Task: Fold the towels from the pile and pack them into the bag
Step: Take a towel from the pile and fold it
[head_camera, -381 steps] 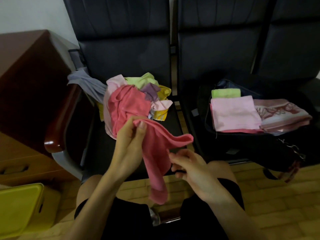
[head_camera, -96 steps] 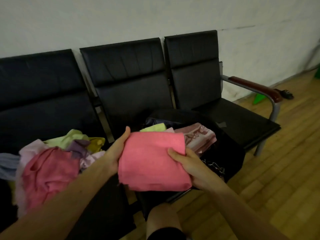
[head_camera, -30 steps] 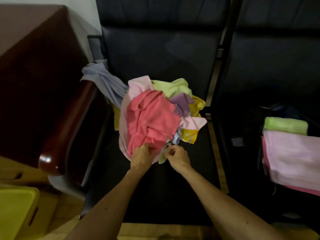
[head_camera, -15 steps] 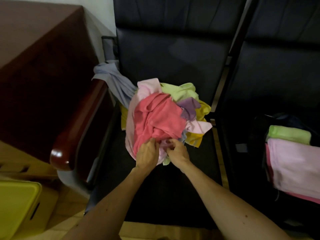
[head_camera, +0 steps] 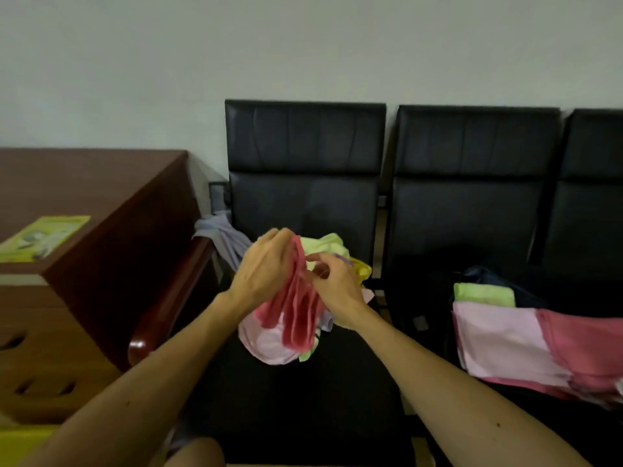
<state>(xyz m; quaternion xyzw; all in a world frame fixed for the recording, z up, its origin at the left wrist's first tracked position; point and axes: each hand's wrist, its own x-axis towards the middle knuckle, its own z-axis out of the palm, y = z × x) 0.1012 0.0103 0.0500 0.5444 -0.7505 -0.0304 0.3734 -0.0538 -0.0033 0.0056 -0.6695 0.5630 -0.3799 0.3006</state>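
Pink towel hangs bunched up over the pile on the black seat, with your left hand and right hand both pinching its top; it looks soft, light and floppy, so hold it by two corners.

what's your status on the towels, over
Both hands busy: left hand and right hand grip the pink towel above the pile. Not yet folded. Nothing blocks the bag.
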